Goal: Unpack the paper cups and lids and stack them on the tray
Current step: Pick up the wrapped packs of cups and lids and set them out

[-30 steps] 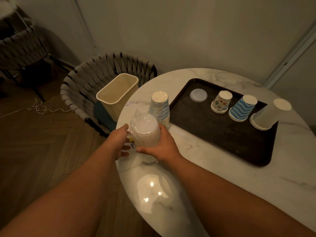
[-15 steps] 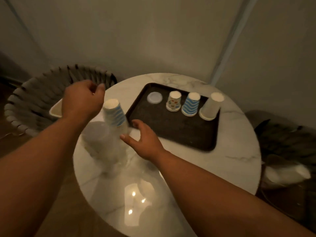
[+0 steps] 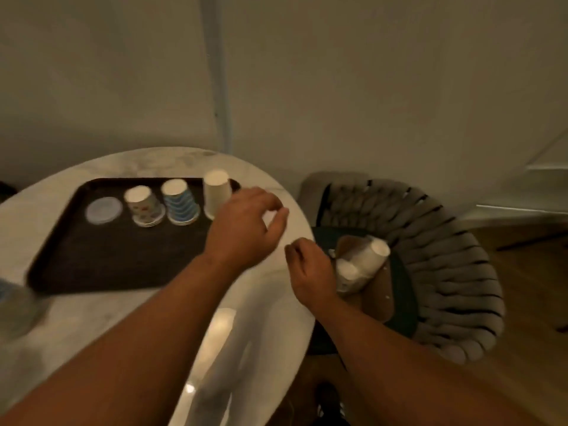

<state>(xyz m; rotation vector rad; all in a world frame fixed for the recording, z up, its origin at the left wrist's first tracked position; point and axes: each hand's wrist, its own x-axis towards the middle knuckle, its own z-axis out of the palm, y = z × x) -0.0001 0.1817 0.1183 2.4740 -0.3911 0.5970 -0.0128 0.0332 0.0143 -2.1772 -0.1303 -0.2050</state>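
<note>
On the worktop (image 3: 172, 305) the dark tray (image 3: 116, 259) holds, from left, a flat lid (image 3: 103, 210) and three upside-down cup stacks: patterned (image 3: 144, 205), blue-striped (image 3: 179, 202), white (image 3: 217, 192). The left hand (image 3: 246, 229), earlier raised above the far-left edge, now hovers at the right edge, fingers loosely curled, empty. The right hand (image 3: 310, 273), empty, reaches toward wrapped cups (image 3: 359, 265) on a chair (image 3: 445, 272).

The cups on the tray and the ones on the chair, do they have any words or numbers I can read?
None can be read.
Patterned cup: little coloured pictures, too blurred to tell if any are letters.
Striped cup: only blue wavy stripes.
White cup: plain.
Wrapped cups on the chair: no print shows; too blurred.
</note>
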